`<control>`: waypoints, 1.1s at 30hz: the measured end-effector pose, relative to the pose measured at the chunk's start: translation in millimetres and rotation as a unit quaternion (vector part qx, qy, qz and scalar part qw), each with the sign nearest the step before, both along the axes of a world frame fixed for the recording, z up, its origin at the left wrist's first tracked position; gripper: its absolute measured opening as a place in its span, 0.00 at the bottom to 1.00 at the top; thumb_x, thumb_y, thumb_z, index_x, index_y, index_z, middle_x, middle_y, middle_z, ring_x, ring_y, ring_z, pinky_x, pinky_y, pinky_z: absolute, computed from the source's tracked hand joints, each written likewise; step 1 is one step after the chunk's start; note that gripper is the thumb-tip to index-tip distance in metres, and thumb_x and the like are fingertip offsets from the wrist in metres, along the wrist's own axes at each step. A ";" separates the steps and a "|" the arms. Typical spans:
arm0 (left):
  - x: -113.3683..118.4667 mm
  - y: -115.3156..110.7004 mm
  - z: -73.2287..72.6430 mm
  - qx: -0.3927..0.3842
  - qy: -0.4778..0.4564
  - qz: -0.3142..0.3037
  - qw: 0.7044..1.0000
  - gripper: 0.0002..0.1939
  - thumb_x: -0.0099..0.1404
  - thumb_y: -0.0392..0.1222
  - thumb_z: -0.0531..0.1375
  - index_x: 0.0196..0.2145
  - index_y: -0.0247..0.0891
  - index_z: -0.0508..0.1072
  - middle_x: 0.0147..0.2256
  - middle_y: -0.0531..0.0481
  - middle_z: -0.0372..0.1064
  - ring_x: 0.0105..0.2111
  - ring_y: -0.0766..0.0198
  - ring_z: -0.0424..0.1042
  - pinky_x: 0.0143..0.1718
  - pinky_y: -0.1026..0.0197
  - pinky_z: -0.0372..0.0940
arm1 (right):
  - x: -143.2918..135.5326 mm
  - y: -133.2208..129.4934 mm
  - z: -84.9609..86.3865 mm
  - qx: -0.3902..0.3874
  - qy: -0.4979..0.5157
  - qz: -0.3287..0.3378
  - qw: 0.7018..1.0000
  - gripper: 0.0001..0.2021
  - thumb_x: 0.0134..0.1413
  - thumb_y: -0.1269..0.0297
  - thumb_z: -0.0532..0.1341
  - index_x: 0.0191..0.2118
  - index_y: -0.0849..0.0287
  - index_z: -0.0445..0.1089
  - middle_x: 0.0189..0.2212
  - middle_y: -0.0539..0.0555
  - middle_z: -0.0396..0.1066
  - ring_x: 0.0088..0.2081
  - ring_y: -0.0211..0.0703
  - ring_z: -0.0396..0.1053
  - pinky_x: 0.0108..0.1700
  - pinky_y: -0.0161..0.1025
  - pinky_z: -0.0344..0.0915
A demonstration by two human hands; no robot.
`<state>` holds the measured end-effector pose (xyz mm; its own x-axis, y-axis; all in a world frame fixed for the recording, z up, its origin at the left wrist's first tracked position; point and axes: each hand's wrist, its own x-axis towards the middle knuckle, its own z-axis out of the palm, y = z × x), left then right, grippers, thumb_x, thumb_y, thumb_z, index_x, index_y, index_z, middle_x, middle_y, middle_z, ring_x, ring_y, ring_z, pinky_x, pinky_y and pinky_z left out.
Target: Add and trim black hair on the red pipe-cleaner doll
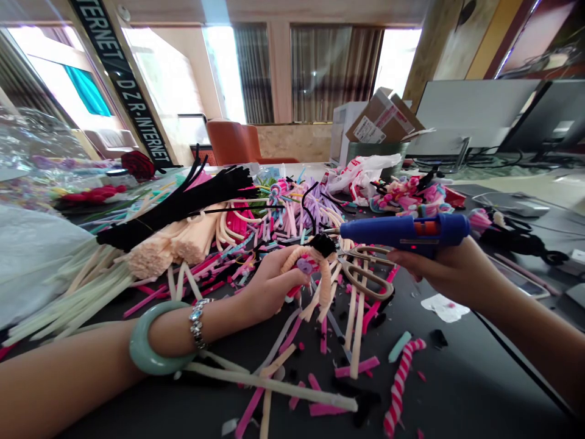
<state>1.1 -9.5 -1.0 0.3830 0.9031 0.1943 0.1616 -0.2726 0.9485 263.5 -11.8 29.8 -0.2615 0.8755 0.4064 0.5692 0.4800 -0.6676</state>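
My left hand (272,283), with a green bangle and a beaded bracelet on its wrist, grips a small pipe-cleaner figure (324,280) of cream, pink and purple with a black fuzzy top. In my right hand (441,271) is a blue glue gun (388,230), a small red light showing on its side. Its nozzle points left and is at the figure's black top; whether they touch is too small to tell. Scissors with beige handles (368,280) lie just under the gun, behind the figure.
Bundles of black (183,204) and cream (169,247) pipe cleaners lie at the left. Cut pieces litter the dark table (457,378). A pink-and-white twisted stick (402,384) lies at the front right. Behind stand a cardboard box (384,119) and monitors (470,116).
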 end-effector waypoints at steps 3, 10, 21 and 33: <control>-0.2 0.4 1.7 0.025 0.021 0.003 0.999 0.01 0.52 0.34 0.55 0.24 0.36 0.64 0.21 0.57 0.58 0.21 0.71 0.57 0.23 0.67 0.53 | 0.6 -0.1 -0.1 -0.001 -0.002 0.000 1.000 0.15 0.47 0.46 0.64 0.26 0.53 0.68 0.12 0.47 0.61 0.16 0.41 0.59 0.21 0.41 0.57; -2.7 -0.2 0.7 0.070 0.064 0.011 0.995 0.01 0.52 0.34 0.55 0.26 0.36 0.65 0.23 0.56 0.59 0.24 0.69 0.57 0.27 0.65 0.53 | 1.6 1.0 -2.3 -0.003 -0.002 0.008 1.000 0.14 0.47 0.47 0.64 0.28 0.53 0.70 0.12 0.46 0.61 0.16 0.40 0.59 0.21 0.41 0.57; -3.0 4.4 -1.1 0.158 0.170 0.056 0.971 0.06 0.52 0.35 0.55 0.29 0.34 0.69 0.26 0.55 0.62 0.27 0.66 0.59 0.29 0.63 0.53 | 8.4 6.0 -3.7 -0.052 0.010 0.020 0.998 0.17 0.46 0.46 0.65 0.27 0.55 0.68 0.12 0.48 0.61 0.16 0.40 0.59 0.18 0.39 0.56; -1.3 -3.0 -3.6 0.278 0.236 0.041 0.930 0.05 0.50 0.33 0.56 0.26 0.34 0.72 0.20 0.59 0.59 0.19 0.73 0.54 0.24 0.67 0.52 | 31.2 16.0 -2.4 -0.162 0.025 0.103 0.981 0.16 0.46 0.50 0.66 0.33 0.58 0.71 0.24 0.53 0.71 0.18 0.36 0.60 0.18 0.36 0.59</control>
<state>-0.1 -12.5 -4.6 0.4792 0.7425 0.4680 0.5657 -0.6690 0.4821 294.7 4.2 27.3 -0.4336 0.8912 0.1330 0.4452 0.3402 -0.8283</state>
